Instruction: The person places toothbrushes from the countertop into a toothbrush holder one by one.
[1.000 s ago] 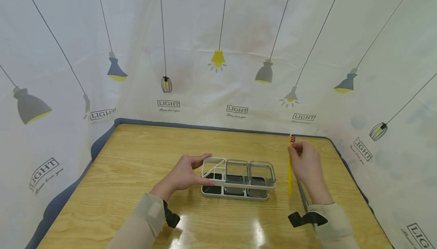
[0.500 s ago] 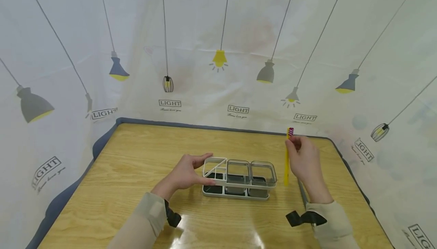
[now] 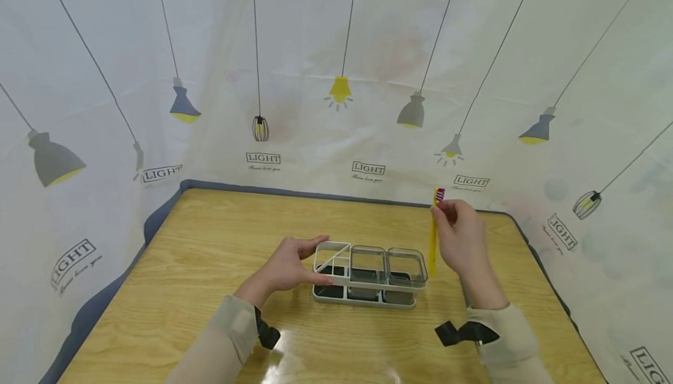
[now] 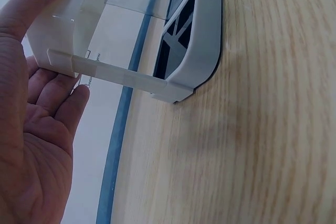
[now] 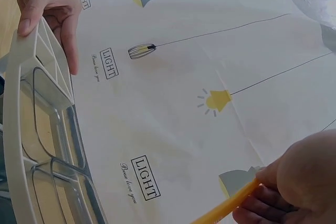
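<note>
A white toothbrush holder [image 3: 368, 284] with two tiers stands on the table; its upper frame has a divided section at the left and two clear cups [image 3: 369, 249] beside it. My left hand [image 3: 288, 264] grips the left end of that upper frame, thumb at the near side and fingers at the far side. In my right hand [image 3: 462, 238], thumb and fingers pinch a yellow toothbrush [image 3: 433, 244] near its purple-and-white bristles. The brush hangs upright, head up, just right of the holder and apart from it. In the right wrist view, only part of the yellow handle [image 5: 228, 205] shows.
A long grey bar [image 3: 465, 291] lies on the wooden table [image 3: 221, 226], partly hidden under my right forearm. Behind the table's dark blue edge rises a pale curtain [image 3: 294, 103] printed with lamps. Black straps [image 3: 465, 333] circle both wrists.
My right hand has moved left and slightly away from me, bringing the toothbrush higher and closer to the holder. My left hand keeps its grip in the same place.
</note>
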`<action>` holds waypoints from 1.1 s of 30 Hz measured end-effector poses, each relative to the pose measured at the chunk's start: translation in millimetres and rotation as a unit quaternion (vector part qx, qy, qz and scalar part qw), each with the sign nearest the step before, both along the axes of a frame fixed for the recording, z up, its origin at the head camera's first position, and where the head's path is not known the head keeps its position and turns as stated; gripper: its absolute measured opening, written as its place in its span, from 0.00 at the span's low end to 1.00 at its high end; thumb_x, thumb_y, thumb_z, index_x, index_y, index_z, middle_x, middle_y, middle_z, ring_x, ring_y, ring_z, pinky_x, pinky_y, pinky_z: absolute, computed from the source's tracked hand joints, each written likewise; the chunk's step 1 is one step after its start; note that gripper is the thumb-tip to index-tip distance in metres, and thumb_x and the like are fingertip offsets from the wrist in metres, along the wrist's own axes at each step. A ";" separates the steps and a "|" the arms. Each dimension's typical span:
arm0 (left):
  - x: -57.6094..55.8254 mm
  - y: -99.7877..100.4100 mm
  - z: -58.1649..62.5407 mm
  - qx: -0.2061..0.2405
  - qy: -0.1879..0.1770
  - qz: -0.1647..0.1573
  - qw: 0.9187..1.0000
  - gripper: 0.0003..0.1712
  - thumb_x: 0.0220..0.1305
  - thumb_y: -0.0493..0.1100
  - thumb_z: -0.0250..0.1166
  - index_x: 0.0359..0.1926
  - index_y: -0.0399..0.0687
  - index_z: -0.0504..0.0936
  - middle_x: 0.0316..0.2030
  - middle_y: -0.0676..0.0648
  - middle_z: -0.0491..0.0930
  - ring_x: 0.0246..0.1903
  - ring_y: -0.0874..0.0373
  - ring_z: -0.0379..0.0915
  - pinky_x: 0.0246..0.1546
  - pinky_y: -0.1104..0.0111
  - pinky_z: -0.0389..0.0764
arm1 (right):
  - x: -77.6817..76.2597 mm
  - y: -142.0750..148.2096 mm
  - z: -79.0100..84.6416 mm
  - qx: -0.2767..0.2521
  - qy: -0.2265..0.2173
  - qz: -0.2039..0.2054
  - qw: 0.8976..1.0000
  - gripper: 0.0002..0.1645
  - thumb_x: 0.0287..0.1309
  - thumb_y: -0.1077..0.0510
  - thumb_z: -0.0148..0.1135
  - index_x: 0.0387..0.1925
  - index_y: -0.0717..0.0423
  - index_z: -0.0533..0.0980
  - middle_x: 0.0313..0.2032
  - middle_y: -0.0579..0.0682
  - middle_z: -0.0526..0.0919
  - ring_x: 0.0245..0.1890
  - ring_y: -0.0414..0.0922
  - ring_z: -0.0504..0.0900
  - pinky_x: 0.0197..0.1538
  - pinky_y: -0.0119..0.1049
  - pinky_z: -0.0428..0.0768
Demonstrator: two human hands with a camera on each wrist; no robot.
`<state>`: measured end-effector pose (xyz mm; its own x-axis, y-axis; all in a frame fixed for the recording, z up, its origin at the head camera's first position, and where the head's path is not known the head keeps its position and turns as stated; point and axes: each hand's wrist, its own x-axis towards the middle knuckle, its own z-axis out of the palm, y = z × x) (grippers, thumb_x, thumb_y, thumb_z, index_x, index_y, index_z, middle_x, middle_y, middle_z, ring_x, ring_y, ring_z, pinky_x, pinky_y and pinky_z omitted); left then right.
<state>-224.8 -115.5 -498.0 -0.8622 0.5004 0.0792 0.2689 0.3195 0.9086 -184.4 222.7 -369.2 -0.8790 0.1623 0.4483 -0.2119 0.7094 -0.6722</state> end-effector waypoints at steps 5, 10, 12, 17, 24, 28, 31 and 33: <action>-0.4 0.6 0.5 -0.002 -0.001 0.002 1.000 0.55 0.47 0.54 0.89 0.75 0.52 0.75 0.72 0.48 0.72 0.71 0.49 0.68 0.68 0.49 0.73 | -0.4 -7.5 4.5 -0.007 0.016 0.016 1.000 0.12 0.77 0.62 0.62 0.48 0.70 0.81 0.40 0.62 0.84 0.37 0.53 0.80 0.40 0.31 0.75; -1.0 1.4 0.6 -0.004 -0.001 0.003 1.000 0.55 0.46 0.54 0.89 0.75 0.53 0.75 0.72 0.48 0.72 0.71 0.51 0.69 0.68 0.50 0.73 | -0.2 -17.8 9.2 -0.017 0.017 0.038 0.999 0.12 0.77 0.62 0.62 0.48 0.70 0.80 0.40 0.61 0.84 0.38 0.52 0.80 0.39 0.29 0.75; -1.1 1.5 0.5 -0.006 0.001 0.003 1.000 0.55 0.46 0.55 0.89 0.75 0.53 0.75 0.72 0.48 0.72 0.71 0.51 0.69 0.68 0.50 0.73 | -0.7 -22.2 10.7 -0.023 0.018 0.046 0.998 0.11 0.77 0.62 0.62 0.48 0.70 0.80 0.41 0.61 0.84 0.38 0.52 0.80 0.39 0.29 0.75; -1.4 1.3 0.0 -0.010 0.001 0.005 1.000 0.55 0.46 0.55 0.89 0.75 0.54 0.75 0.73 0.48 0.71 0.71 0.51 0.68 0.68 0.50 0.73 | -2.4 -34.0 13.4 -0.053 0.025 0.076 0.995 0.10 0.76 0.63 0.62 0.48 0.70 0.80 0.39 0.61 0.84 0.37 0.51 0.80 0.39 0.28 0.75; -1.9 0.2 -0.4 -0.008 -0.004 0.005 1.000 0.55 0.46 0.55 0.89 0.75 0.56 0.75 0.73 0.50 0.72 0.71 0.52 0.68 0.68 0.52 0.73 | -4.0 -53.3 12.1 -0.075 0.038 0.107 0.991 0.09 0.75 0.63 0.64 0.47 0.68 0.81 0.39 0.57 0.85 0.36 0.48 0.80 0.38 0.28 0.76; -2.1 -0.7 -1.7 -0.008 -0.002 0.004 1.000 0.55 0.46 0.56 0.89 0.75 0.56 0.75 0.73 0.51 0.72 0.71 0.53 0.67 0.68 0.53 0.73 | -5.0 -62.9 10.4 -0.081 0.034 0.127 0.988 0.08 0.75 0.63 0.64 0.47 0.67 0.80 0.40 0.57 0.85 0.37 0.49 0.81 0.40 0.28 0.78; -1.7 -1.0 -2.1 -0.006 -0.001 0.003 1.000 0.55 0.46 0.55 0.89 0.75 0.56 0.75 0.73 0.51 0.71 0.71 0.53 0.67 0.68 0.53 0.73 | -4.6 -69.5 10.9 -0.099 0.028 0.139 0.985 0.07 0.75 0.64 0.64 0.46 0.67 0.80 0.40 0.57 0.85 0.38 0.50 0.83 0.40 0.29 0.79; -1.4 -0.9 -2.4 -0.005 0.000 0.001 1.000 0.55 0.46 0.55 0.88 0.75 0.55 0.75 0.73 0.51 0.71 0.71 0.53 0.67 0.68 0.53 0.73 | -4.0 -73.7 10.7 -0.114 0.023 0.147 0.982 0.07 0.75 0.64 0.64 0.46 0.67 0.80 0.40 0.57 0.84 0.38 0.50 0.83 0.39 0.29 0.80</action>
